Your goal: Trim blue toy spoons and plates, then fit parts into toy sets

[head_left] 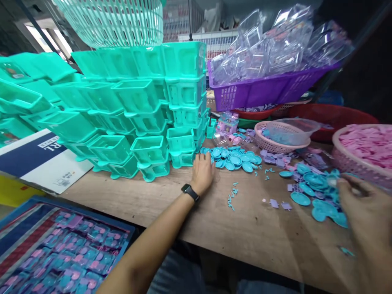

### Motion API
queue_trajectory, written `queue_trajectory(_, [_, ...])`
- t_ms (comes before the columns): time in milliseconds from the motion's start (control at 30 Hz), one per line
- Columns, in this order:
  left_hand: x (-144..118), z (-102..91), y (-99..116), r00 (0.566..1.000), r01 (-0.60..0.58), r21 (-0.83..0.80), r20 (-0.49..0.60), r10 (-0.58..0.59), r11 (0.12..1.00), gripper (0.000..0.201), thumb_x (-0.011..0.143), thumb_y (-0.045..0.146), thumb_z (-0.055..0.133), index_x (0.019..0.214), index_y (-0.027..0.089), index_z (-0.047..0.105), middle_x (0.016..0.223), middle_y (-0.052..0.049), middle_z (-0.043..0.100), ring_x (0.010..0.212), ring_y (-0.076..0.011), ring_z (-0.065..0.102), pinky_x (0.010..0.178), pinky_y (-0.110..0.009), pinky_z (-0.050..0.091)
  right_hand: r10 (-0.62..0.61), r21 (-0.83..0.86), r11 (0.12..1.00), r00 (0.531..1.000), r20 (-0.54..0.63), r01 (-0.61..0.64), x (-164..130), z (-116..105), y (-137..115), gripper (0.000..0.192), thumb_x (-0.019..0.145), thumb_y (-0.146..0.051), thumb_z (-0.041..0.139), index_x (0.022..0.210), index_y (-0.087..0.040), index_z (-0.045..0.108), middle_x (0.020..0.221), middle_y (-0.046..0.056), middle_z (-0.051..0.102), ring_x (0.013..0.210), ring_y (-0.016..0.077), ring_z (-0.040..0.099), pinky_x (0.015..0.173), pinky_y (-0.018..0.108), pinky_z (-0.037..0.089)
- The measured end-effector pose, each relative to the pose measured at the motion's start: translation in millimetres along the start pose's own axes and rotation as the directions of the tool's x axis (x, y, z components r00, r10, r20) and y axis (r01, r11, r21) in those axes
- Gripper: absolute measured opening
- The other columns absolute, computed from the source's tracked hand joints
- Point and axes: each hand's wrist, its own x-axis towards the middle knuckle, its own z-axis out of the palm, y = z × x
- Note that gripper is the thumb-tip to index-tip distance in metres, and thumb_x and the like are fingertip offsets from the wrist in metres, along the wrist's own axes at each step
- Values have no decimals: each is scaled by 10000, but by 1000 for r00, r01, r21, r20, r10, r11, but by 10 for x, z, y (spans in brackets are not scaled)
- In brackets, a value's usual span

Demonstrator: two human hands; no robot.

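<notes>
From the head camera, the left hand lies palm down on the wooden table, fingers loose and closed on nothing, its fingertips touching the near edge of a pile of small blue toy plates. A black smartwatch sits on that wrist. Just left of the pile, touching the table, rises a tall stack of teal plastic toy tubs. To the right of the pile, the right hand (blurred at the frame's edge) hovers over a second heap of blue plates; whether its grip is closed on anything I cannot tell. Small lilac pieces lie scattered between the two heaps. Behind the pile stands a pink basket, and further back a purple crate holds clear blister shells. Well left of the pile and nearer the person, a blue tray carries packed toy sets.
</notes>
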Motion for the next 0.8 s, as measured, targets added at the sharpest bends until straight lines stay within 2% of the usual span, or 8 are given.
queue_trajectory(67, [143,42,-32,998,49,24,41,-50,999,297,939,169,602,1221,78,582,1116,-202,674,1099,-331,598,936,-437,470,-34,-44,998,999,3,34,32,-7,32,353,871,-410,636,1093,-200,812,712,171,739,824,329,708,685,455,411])
queue_trajectory(167, [163,54,-33,996,54,19,73,-55,998,295,880,46,571,1164,108,621,1082,-176,688,1086,-322,598,920,-421,469,-206,136,972,972,113,191,-379,72,-133,347,828,-510,641,953,-239,818,827,141,772,725,282,687,655,420,448])
queue_trajectory(267, [-16,-18,-20,996,17,2,85,-17,1000,301,845,5,529,1047,165,685,1090,-145,686,1075,-319,588,904,-427,477,-439,414,868,812,384,273,-1045,206,-458,334,811,-548,621,761,-255,772,751,72,756,659,246,674,619,370,484])
queue_trajectory(333, [-215,-99,-28,991,-57,-57,115,64,997,314,826,3,521,986,189,716,1067,-118,679,1050,-302,589,907,-421,480,-527,454,833,702,479,315,-1414,292,-667,246,860,-430,606,807,-252,767,822,56,764,750,238,697,687,353,509])
queue_trajectory(400, [-447,-181,-56,972,-141,-144,168,165,979,343,805,-5,514,971,199,734,1024,-96,664,1022,-278,591,895,-396,488,-568,415,821,637,521,392,-1634,356,-816,170,875,-306,601,869,-239,757,896,63,761,829,241,699,744,349,512])
queue_trajectory(533, [-885,-247,-135,942,-192,-239,227,247,952,402,806,-15,499,1063,202,718,1007,-82,642,991,-253,586,865,-367,501,-620,332,776,556,554,536,-1703,398,-920,161,861,-156,567,886,-219,713,934,75,740,891,245,687,791,343,496])
queue_trajectory(633, [-1087,-210,-173,984,-75,-262,137,114,962,339,875,68,549,1172,193,654,1066,-84,644,1026,-258,583,910,-396,497,-627,303,761,532,569,573,-1645,359,-895,166,850,-133,535,836,-223,674,849,62,726,820,232,689,729,319,481])
queue_trajectory(800, [-1185,-188,-151,995,97,-293,65,-81,951,86,863,105,626,825,182,634,892,-61,651,901,-245,598,823,-369,483,-634,293,752,526,567,590,-1623,254,-757,166,869,-218,525,878,-238,690,760,45,724,693,220,687,611,299,464])
